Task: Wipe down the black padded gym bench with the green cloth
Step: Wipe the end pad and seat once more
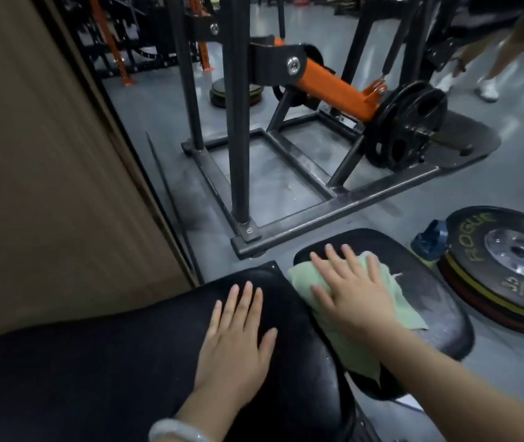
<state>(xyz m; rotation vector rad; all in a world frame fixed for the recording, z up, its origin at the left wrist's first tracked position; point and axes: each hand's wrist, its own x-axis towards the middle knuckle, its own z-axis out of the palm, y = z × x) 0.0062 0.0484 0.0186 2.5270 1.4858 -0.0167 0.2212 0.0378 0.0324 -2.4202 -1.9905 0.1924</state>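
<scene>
On seat pad (pixel 439 301) far edge: R hand (pixel 354 296) flat on cloth (pixel 409 309).

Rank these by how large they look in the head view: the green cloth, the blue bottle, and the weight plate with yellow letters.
1. Weight plate, partly cut by the frame edge.
2. Green cloth, partly under the right hand.
3. Blue bottle, clearly smallest.
The top two look close, and both are partly hidden, so that order is unsure.

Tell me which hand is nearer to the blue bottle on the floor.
Right. The right hand presses the green cloth on the seat pad, short of the blue bottle; the left hand rests farther away.
</scene>
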